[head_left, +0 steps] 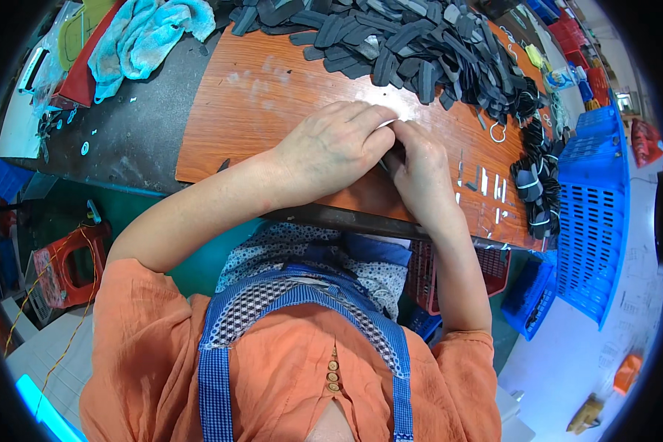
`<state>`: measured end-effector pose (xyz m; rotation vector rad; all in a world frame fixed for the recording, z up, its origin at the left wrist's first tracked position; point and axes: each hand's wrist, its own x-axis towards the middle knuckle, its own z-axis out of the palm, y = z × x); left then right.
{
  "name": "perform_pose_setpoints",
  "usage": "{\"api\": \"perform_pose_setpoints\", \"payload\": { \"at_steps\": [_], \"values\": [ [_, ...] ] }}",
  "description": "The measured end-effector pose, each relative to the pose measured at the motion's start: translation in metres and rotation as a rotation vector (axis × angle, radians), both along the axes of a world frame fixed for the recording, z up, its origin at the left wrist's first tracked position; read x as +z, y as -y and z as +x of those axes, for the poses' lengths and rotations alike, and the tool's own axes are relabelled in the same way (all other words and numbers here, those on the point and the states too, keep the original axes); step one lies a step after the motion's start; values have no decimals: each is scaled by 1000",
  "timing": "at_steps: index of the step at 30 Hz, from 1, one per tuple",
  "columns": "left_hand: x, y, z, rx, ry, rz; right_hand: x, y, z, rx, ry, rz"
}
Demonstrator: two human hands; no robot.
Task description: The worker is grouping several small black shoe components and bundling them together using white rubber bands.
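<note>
My left hand (342,144) and my right hand (423,162) meet above the wooden board (236,110), fingertips pinched together and touching. A small dark piece (396,153) shows partly under the right fingers; its shape is mostly hidden. A sliver of white shows at the left fingertips, too small to name. Beyond the hands lies a large heap of dark grey, flat, elongated pieces (390,44). Right of my right hand, several short white strips (485,181) and thin dark strips (471,177) are laid out on the board.
Bundles of dark pieces (534,188) line the board's right edge, beside a blue perforated crate (589,228). A light blue cloth (140,44) and a red box-like object (85,74) lie at the far left. A red stool (70,269) stands on the floor at left.
</note>
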<state>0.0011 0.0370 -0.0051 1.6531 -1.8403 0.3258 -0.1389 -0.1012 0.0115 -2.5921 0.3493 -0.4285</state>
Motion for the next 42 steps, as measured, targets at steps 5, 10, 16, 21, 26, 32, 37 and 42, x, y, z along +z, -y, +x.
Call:
{"api": "perform_pose_setpoints", "payload": {
  "at_steps": [5,10,16,21,26,32,37,42],
  "values": [
    [2,-8,8,40,40,157,12,52,15,-275,-16,45],
    [-7,-8,10,31,48,50,-19,79,31,-418,80,24],
    [-8,-13,19,113,-80,65,-9,48,66,-308,110,391],
    [-9,-15,18,193,15,118,-17,45,85,-377,-72,-291],
    [-6,-14,13,211,-50,236,-3,46,64,-345,-99,-112],
    [-9,-10,15,83,20,-164,-4,12,31,69,-4,-180],
    [-9,-19,18,71,1,96,10,-2,24,86,-160,102],
    [1,-21,19,87,-35,187,5,1,19,20,-107,511]
  ]
}}
